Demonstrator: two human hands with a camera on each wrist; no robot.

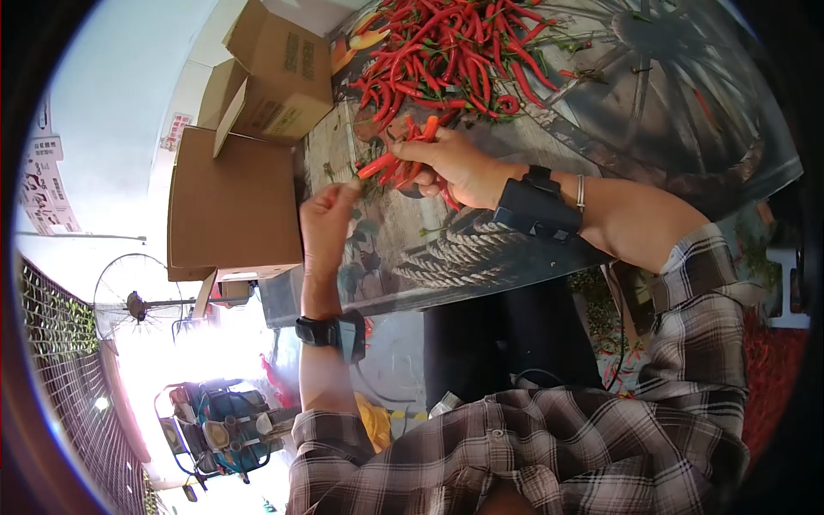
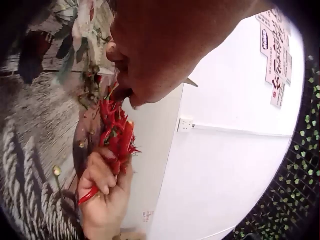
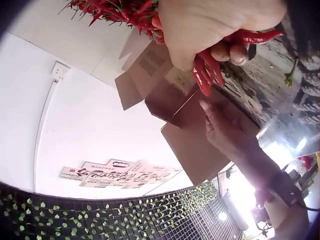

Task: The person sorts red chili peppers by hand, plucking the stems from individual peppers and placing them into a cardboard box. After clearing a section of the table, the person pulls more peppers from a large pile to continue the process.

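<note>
Several red chili peppers (image 1: 378, 166) are bunched in my right hand (image 1: 463, 163), its fingers curled round them and one pepper pointing left. My left hand (image 1: 324, 225) is at that pepper's end, thumb and forefinger pinched together at the stem end. In the left wrist view the held peppers (image 2: 118, 132) stick up out of the right hand (image 2: 102, 200), close to the left fingertips. The right wrist view shows pepper tips (image 3: 204, 75) hanging below the right hand, just over the left hand (image 3: 225, 132). The stem itself is hidden by the fingertips.
A big heap of red chilies (image 1: 455, 51) lies at the table's far side. Cardboard boxes (image 1: 236, 206) stand along the left edge. Green stem bits (image 3: 291, 72) are scattered on the printed tabletop (image 1: 532, 249). More red chilies (image 1: 772, 378) are on the floor at right.
</note>
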